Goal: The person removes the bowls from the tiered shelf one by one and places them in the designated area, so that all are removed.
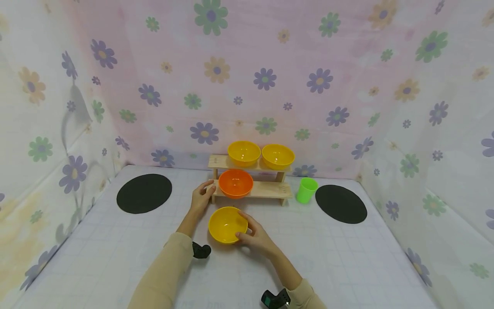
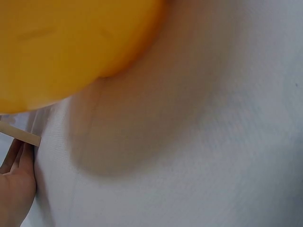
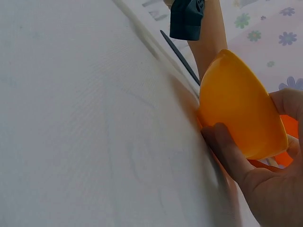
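Observation:
My right hand (image 1: pixel 258 236) grips a yellow bowl (image 1: pixel 225 227) by its right side, in front of a two-tier wooden rack (image 1: pixel 266 189). In the right wrist view, fingers lie along the outside of the yellow bowl (image 3: pixel 241 109). The left wrist view shows the bowl's underside (image 2: pixel 71 52) and a shadow on the cloth. My left hand (image 1: pixel 200 197) touches the left end of the rack's lower shelf, its fingers fairly straight. An orange bowl (image 1: pixel 236 183) sits on that shelf, near the left hand. Two yellow bowls, left (image 1: pixel 244 153) and right (image 1: pixel 278 156), stand on the upper shelf.
A green cup (image 1: pixel 306 190) stands just right of the rack. Black round mats lie at left (image 1: pixel 144 193) and right (image 1: pixel 341 204) on the white cloth-covered table (image 1: pixel 366 262). A flowered cloth backdrop (image 1: pixel 239 81) encloses the back and sides.

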`<state>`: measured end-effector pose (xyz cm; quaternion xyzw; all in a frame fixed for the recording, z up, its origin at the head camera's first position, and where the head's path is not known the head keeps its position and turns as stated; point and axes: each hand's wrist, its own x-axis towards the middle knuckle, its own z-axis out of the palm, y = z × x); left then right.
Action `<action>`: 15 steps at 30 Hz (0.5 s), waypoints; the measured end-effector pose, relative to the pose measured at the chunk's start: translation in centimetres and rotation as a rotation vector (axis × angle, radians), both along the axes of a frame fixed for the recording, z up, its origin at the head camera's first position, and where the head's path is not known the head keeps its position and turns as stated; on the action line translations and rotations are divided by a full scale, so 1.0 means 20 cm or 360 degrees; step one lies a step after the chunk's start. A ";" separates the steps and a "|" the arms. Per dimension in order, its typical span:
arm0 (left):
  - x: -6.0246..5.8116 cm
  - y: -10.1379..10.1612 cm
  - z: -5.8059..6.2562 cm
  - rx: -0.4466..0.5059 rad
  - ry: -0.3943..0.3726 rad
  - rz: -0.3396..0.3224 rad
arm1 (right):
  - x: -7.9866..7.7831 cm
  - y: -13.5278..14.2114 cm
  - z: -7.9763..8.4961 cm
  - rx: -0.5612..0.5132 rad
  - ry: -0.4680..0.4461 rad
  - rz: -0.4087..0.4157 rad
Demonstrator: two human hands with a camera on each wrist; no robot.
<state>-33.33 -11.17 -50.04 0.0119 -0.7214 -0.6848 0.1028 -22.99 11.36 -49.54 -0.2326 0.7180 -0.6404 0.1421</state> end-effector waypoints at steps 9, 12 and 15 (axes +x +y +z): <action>-0.01 -0.01 -0.01 -0.0016 -0.0019 -0.0012 | 0.01 -0.01 0.01 0.0023 -0.0142 0.0048; -0.01 -0.01 -0.01 -0.0023 -0.0007 -0.0004 | 0.01 0.00 0.04 0.0027 -0.0169 0.0085; -0.01 0.00 -0.01 -0.0020 0.0000 0.0003 | 0.04 0.00 0.11 0.0083 -0.0143 0.0103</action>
